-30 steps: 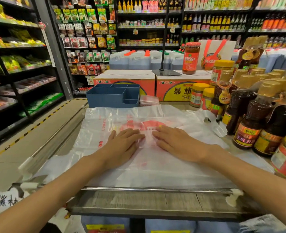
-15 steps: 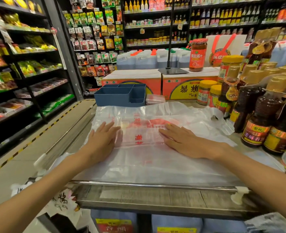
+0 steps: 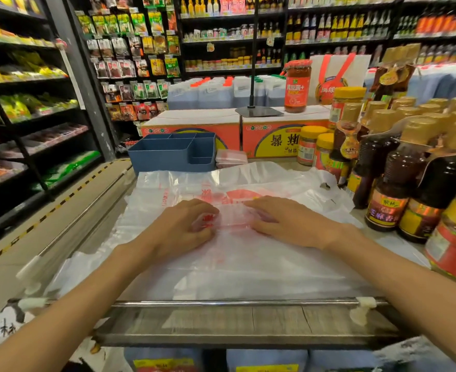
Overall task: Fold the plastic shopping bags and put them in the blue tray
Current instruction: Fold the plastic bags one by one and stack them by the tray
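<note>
Left hand: left hand (image 3: 180,226) down on the bag, fingers curled in and gripping a folded bit of plastic at the red print.
Right hand: right hand (image 3: 286,222) flat, fingers relaxed and pressing the same fold from the other side, fingertips near the left ones.
Bag: plastic shopping bag (image 3: 248,264), clear with red print, spread across the counter (image 3: 221,323), handles trailing off to the right.
Blue tray: blue tray (image 3: 168,154) sits past the bag's far edge, left of centre, divided into compartments.
Folded pile: folded bags (image 3: 231,158) just right of the tray.
Right edge: sauce bottles (image 3: 398,181) crowd beside the bag.
</note>
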